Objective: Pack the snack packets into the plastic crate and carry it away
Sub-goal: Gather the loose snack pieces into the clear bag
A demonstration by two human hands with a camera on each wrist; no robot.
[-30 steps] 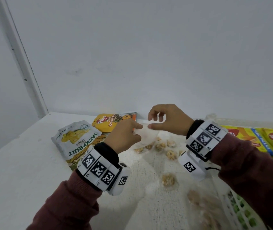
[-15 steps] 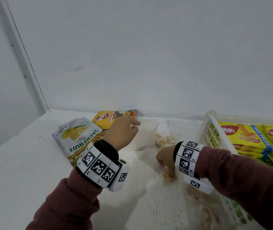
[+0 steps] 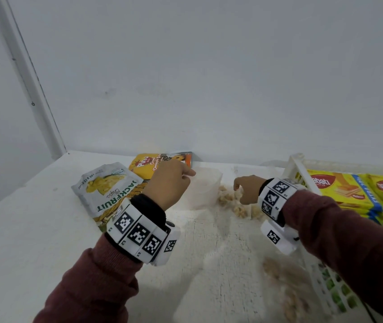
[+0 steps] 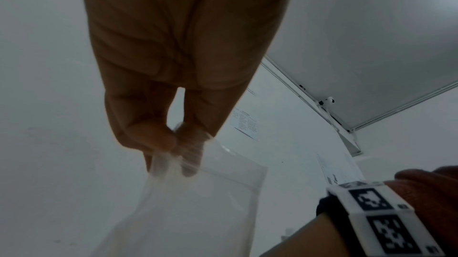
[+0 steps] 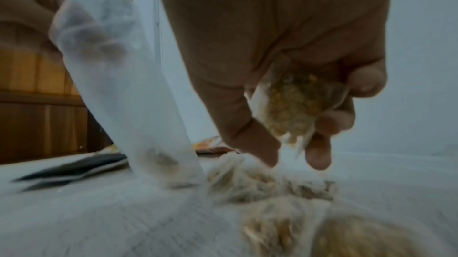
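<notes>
Bag [image 3: 203,190] stands on the table [image 3: 34,229], its top pinched by our left hand [image 3: 169,183]; our right hand [image 3: 247,190] grips one wrapped snack [image 5: 295,102] over the loose pile [image 3: 237,206]. We'd keep the mouth wide and drop pieces in before loading the crate [image 3: 297,164] just right

Both arms are covered by long, dark maroon knitted sleeves [image 3: 92,283] that reach down to the wrists. Over a black cuff [image 3: 149,209] on each wrist sits a chunky white plastic band [image 3: 136,236] made of flat segments, each printed with a square black-and-white coded marker. A small white camera block [image 3: 276,236] with its own marker hangs under the right wrist's band, and both hands are bare.
</notes>
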